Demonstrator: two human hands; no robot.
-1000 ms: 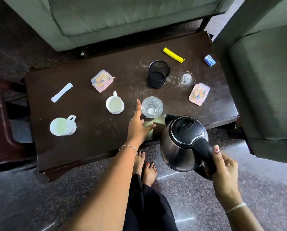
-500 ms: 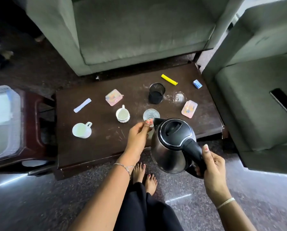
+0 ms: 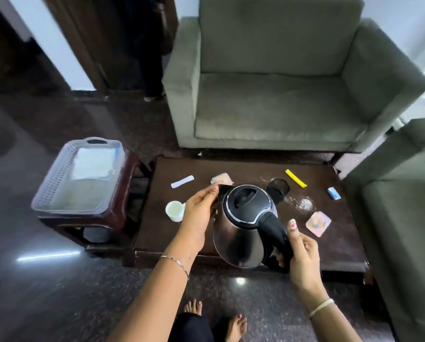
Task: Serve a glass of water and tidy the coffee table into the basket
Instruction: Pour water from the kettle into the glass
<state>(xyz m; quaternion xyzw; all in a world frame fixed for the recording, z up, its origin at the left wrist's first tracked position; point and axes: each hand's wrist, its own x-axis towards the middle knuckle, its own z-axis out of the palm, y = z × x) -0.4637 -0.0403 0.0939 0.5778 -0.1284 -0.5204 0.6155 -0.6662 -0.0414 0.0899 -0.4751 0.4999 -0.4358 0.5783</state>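
My right hand (image 3: 302, 253) grips the black handle of a steel electric kettle (image 3: 243, 225), held above the dark coffee table (image 3: 334, 245). My left hand (image 3: 199, 213) is beside the kettle, its fingertips pinched at the spout. The kettle and my left hand hide the glass and one mug. A white mug (image 3: 175, 211) stands left of my left hand. The white perforated basket (image 3: 58, 178) sits on a low stool left of the table.
On the table lie a white strip (image 3: 182, 181), two pink boxes (image 3: 221, 179) (image 3: 318, 223), a black mesh cup (image 3: 278, 188), a yellow stick (image 3: 295, 178) and a small blue item (image 3: 334, 193). Grey armchairs stand behind the table and to its right.
The view has risen and pulled back. The kettle has moved up and left over the table, covering the glass. My left hand has left the glass and gone to the spout.
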